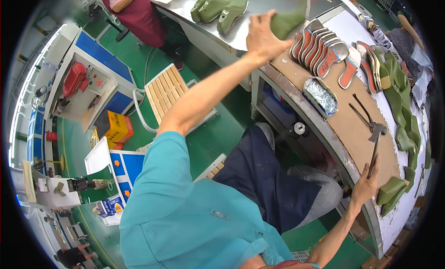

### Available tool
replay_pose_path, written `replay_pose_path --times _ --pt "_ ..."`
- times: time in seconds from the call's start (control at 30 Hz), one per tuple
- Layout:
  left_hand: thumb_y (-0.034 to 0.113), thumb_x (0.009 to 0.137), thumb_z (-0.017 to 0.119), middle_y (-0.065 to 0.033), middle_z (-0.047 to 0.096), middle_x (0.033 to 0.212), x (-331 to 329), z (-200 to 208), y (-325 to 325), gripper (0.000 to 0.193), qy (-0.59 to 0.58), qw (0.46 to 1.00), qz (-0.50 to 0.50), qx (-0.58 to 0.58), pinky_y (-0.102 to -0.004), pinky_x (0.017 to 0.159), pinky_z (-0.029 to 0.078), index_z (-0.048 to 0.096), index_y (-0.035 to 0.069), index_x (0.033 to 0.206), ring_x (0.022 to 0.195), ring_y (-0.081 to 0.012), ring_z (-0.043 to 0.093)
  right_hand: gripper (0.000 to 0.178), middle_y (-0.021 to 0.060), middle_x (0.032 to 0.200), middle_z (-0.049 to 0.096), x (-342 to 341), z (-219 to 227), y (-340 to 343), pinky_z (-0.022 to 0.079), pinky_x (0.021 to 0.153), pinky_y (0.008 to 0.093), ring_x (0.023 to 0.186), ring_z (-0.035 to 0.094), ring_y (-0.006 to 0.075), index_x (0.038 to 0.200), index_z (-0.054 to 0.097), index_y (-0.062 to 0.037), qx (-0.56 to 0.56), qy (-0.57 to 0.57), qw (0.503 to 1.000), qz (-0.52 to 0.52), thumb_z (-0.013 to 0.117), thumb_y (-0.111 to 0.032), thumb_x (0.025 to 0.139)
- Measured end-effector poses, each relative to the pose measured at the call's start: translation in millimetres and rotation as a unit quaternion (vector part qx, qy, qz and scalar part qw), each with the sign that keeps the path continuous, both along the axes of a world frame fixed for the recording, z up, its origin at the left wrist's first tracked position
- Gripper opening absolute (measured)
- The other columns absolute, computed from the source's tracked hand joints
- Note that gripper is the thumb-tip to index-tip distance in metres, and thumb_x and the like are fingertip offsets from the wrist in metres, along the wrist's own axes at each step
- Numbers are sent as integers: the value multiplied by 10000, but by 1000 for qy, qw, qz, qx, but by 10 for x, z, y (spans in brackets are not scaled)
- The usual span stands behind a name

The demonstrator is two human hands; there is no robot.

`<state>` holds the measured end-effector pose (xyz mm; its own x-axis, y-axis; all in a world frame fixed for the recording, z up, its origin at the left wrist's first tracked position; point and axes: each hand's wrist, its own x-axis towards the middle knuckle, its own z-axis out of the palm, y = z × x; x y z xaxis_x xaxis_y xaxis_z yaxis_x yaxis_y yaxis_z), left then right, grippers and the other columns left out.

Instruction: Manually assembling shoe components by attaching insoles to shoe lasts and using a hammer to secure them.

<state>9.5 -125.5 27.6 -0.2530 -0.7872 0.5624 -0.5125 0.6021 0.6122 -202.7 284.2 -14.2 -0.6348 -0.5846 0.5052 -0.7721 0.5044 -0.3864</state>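
Note:
My left hand [264, 38] is stretched over the far end of the bench, its fingers spread. A blurred green shoe last [288, 23] is right beside the hand, between the fingertips and thumb; no firm grip shows. My right hand [365, 188] is closed round the handle of a hammer [375, 148], whose head is raised over the brown bench board. A pair of pincers [363, 112] lies just beyond the hammer head. Green lasts [393, 191] rest on the bench close to my right hand.
A row of red-and-grey insoles [320, 51] stands on the bench [340, 102], near a foil-lined tray [321, 96]. More green lasts [222, 10] sit on the metal table; others line the bench's right side. A slatted chair [168, 94] stands left. Other people are nearby.

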Motion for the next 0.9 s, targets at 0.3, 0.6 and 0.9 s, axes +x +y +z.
replay_pose_path --times 0.3,0.6,0.9 --pt "353 688 772 -146 348 1366 552 -607 -1391 698 -387 900 155 -131 -489 948 388 473 239 1308 1161 -373 431 365 105 1010 596 -809 -627 455 452 791 413 942 560 296 1295 536 -186 236 139 942 -195 518 -228 933" --pt "312 788 678 -118 602 1098 -1088 -453 -315 386 -144 942 -239 -188 -431 812 467 619 101 1106 955 -331 589 355 133 1053 593 -776 -630 409 454 795 432 945 563 324 1259 554 -134 171 164 950 -203 530 -219 916" --pt "161 720 627 -186 652 954 -1978 -632 -94 321 -351 889 -236 -175 -463 770 511 662 88 1030 892 -333 644 306 120 1002 614 -594 -531 349 460 806 417 923 578 308 1155 609 -110 121 133 958 -222 581 -212 868"
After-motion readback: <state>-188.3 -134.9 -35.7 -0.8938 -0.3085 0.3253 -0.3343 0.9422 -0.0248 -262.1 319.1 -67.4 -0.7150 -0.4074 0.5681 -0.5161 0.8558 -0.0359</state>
